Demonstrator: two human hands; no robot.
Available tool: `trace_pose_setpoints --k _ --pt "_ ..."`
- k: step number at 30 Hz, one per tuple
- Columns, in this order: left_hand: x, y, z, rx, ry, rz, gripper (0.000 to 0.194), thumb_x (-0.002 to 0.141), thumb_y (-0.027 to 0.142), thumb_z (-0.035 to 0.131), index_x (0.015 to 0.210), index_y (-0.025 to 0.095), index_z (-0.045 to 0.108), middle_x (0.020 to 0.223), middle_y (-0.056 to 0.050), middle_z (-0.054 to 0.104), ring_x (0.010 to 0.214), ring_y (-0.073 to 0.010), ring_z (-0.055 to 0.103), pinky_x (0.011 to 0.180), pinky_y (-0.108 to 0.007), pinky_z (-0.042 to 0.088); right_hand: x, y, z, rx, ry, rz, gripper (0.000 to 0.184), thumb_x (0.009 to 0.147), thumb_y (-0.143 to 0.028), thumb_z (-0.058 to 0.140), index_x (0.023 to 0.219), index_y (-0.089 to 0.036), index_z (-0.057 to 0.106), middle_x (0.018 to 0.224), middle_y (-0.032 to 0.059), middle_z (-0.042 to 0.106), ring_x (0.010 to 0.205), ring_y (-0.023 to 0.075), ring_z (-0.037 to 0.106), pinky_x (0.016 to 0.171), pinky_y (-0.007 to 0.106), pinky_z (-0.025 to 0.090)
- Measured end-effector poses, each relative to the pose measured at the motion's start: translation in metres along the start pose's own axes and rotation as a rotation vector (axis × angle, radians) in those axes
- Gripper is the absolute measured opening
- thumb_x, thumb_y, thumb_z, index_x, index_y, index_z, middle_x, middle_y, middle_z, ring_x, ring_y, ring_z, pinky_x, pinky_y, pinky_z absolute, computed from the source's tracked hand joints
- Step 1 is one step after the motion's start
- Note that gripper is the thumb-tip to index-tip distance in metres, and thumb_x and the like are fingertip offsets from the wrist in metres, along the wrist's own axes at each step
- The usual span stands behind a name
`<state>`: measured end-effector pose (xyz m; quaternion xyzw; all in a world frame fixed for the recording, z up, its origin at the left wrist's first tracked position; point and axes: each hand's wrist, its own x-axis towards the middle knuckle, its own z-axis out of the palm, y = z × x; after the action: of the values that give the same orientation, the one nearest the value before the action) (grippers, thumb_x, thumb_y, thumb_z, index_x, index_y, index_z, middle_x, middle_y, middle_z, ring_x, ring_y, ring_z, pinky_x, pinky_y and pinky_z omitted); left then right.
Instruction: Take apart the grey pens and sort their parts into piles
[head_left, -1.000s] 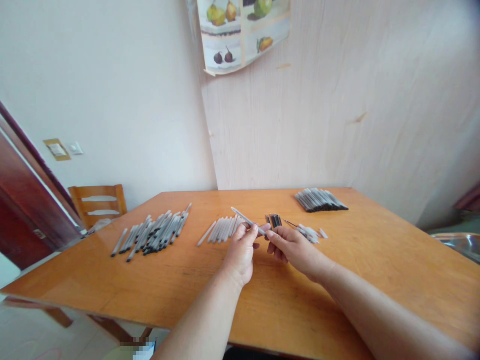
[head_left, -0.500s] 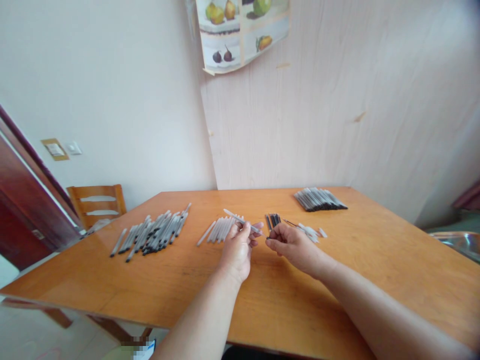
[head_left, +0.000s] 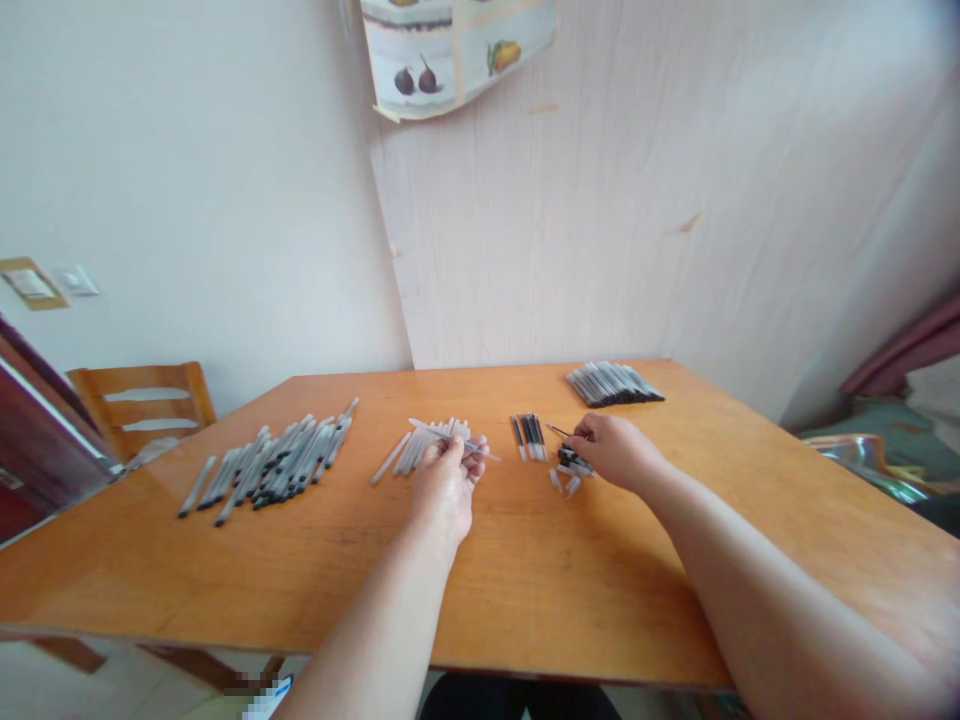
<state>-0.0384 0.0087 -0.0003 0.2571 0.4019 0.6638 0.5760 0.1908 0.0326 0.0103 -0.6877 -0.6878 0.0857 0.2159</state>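
My left hand (head_left: 446,480) is closed round a pale grey pen barrel (head_left: 450,439) that lies slanted, its tip to the right, above the wooden table (head_left: 315,560). My right hand (head_left: 615,450) rests further right, fingers pinched over a small heap of pen caps and small parts (head_left: 568,472), touching them. A thin dark refill (head_left: 556,430) sticks out past its fingertips. Between my hands lies a short row of dark refills (head_left: 529,436). A row of empty pale barrels (head_left: 416,450) lies just behind my left hand.
A large pile of grey pens with black ends (head_left: 270,465) lies at the left. A stacked bundle of pens (head_left: 613,383) sits at the far right by the wall. A wooden chair (head_left: 139,400) stands beyond the table's left corner.
My hands have parted. The right hand moved right and down onto the heap of small parts. The left hand keeps the barrel. The view shifted to the right.
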Motion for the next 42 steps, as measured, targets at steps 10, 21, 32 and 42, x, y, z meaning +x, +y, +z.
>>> trace_pose_setpoints --k 10,21,32,42 --pt "-0.003 -0.006 0.001 0.049 -0.092 0.004 0.010 0.085 0.022 0.058 0.089 0.018 0.051 0.086 -0.009 0.070 0.075 -0.0136 0.067 0.065 -0.023 0.047 -0.017 -0.027 0.014 0.252 0.049 -0.192 0.032 0.087 -0.043 0.046 0.073 -0.018 0.061 0.063 0.0017 0.060 0.059 0.0125 0.052 0.053 0.023 0.031" --pt "0.003 0.004 -0.002 0.031 -0.042 0.081 0.013 0.082 0.025 0.061 0.089 0.018 0.052 0.089 -0.009 0.070 0.079 -0.0155 0.068 0.068 -0.025 0.048 -0.035 -0.046 0.014 0.256 -0.090 -0.370 0.027 0.087 -0.037 0.046 0.069 -0.020 0.056 0.061 -0.0024 0.057 0.057 0.0106 0.048 0.053 0.022 0.028" --pt "0.028 0.021 -0.030 0.213 0.241 0.275 0.014 0.078 0.027 0.062 0.089 0.020 0.056 0.080 -0.001 0.063 0.067 -0.0109 0.063 0.057 -0.020 0.044 -0.022 -0.028 0.004 -0.011 -0.010 -0.190 0.029 0.087 -0.039 0.044 0.073 -0.021 0.061 0.068 0.0028 0.064 0.059 0.0124 0.051 0.053 0.024 0.024" --pt "0.042 0.009 -0.042 0.812 0.257 0.530 0.023 0.074 0.022 0.064 0.096 0.021 0.057 0.080 -0.005 0.065 0.071 -0.0162 0.062 0.067 -0.026 0.044 -0.017 -0.022 0.000 -0.108 0.026 -0.057 0.035 0.087 -0.045 0.041 0.077 -0.021 0.065 0.075 0.0067 0.067 0.068 0.0165 0.057 0.053 0.025 0.026"
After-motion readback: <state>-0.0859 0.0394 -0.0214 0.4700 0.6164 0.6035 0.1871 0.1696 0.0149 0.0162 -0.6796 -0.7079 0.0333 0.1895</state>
